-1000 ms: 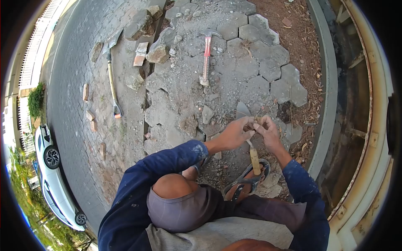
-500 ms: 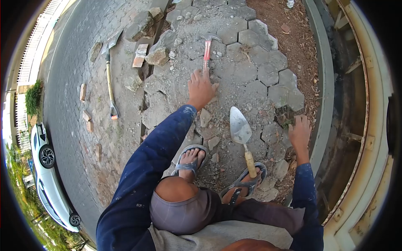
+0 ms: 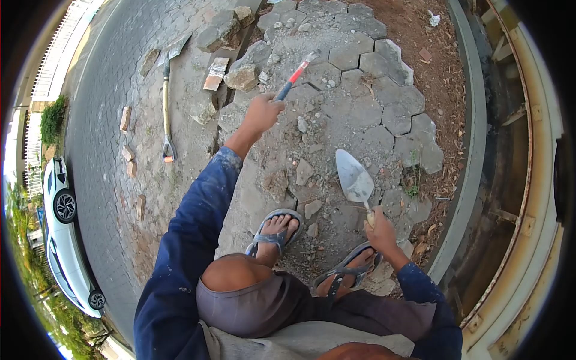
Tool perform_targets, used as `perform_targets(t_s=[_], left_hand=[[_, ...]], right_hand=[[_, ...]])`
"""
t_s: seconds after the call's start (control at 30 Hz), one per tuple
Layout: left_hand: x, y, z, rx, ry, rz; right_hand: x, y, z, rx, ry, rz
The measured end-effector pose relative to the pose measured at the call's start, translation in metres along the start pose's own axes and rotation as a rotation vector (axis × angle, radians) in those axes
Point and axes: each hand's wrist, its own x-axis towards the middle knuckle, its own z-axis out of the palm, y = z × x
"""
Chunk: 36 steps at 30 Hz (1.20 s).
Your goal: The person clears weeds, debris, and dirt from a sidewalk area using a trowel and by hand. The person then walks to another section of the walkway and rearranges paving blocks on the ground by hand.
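My left hand [image 3: 263, 113] is wrapped round the dark lower handle of a hammer [image 3: 296, 75], whose red upper shaft and metal head point away to the upper right. The hammer is held over the hexagonal pavers [image 3: 347, 95]. On the right, my right hand [image 3: 381, 233] closes on the wooden handle of a pointed trowel [image 3: 355, 178]. Its grey blade points forward over dusty, gravelly ground between my feet and the pavers. Broken stone bits [image 3: 304, 172] lie between the two hands.
A long-handled shovel [image 3: 167, 108] lies on the left, near large rocks [image 3: 219, 31] and a brick piece [image 3: 216, 73]. More bricks [image 3: 125, 118] are scattered beside the road. A concrete curb [image 3: 477, 120] and rusty metal frame [image 3: 527, 150] run along the right. A white car [image 3: 66, 240] stands far left.
My left hand has closed on the hammer and swung it leftward, tilting its head to the right. My right hand has moved from the ground on the right onto the trowel handle.
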Motion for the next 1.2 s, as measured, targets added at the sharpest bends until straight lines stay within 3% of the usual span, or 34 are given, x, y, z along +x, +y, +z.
perform_targets(t_s=[0.03, 0.1, 0.17, 0.3, 0.37, 0.43, 0.5, 0.63, 0.7, 0.77, 0.83, 0.97, 1.1, 1.2], left_hand=[[-0.020, -0.004, -0.013, -0.195, -0.051, -0.089], [-0.072, 0.004, -0.040, -0.158, 0.007, -0.260], [-0.117, -0.022, -0.046, -0.168, 0.150, -0.225], [-0.193, -0.054, -0.046, -0.044, 0.185, -0.466], [-0.224, -0.089, -0.036, -0.004, 0.195, -0.497], [-0.250, -0.112, -0.025, 0.033, 0.202, -0.518], [-0.273, -0.123, -0.015, 0.208, 0.226, -0.346], [-0.291, -0.127, -0.004, 0.083, 0.074, -0.497], [-0.295, -0.137, 0.007, 0.071, 0.089, -0.417], [-0.298, -0.141, 0.015, 0.028, -0.022, -0.450], [-0.294, -0.142, 0.013, 0.019, -0.074, -0.486], [-0.294, -0.165, 0.008, 0.120, -0.233, -0.539], [-0.287, -0.178, 0.005, 0.282, -0.313, -0.517], [-0.273, -0.159, -0.004, 0.277, -0.347, -0.618]], right_hand=[[0.008, -0.004, -0.009, 0.040, 0.090, -0.029], [0.034, -0.019, -0.028, 0.112, 0.084, -0.060], [0.062, -0.041, -0.043, 0.182, 0.080, -0.089], [0.123, -0.107, -0.028, 0.199, -0.139, -0.378], [0.155, -0.148, -0.011, 0.213, -0.370, -0.392], [0.189, -0.176, 0.015, 0.054, -0.269, -0.611], [0.218, -0.208, 0.012, 0.141, -0.289, -0.397], [0.271, -0.217, -0.036, 0.438, -0.184, -0.098], [0.270, -0.216, -0.071, 0.457, -0.169, -0.032], [0.284, -0.217, -0.095, 0.216, -0.034, -0.051], [0.341, -0.189, -0.115, -0.203, 0.277, -0.336], [0.394, -0.220, -0.171, -0.417, 0.521, -0.130], [0.456, -0.224, -0.186, -0.558, 0.543, -0.072], [0.462, -0.240, -0.170, -0.714, 0.524, -0.251]])
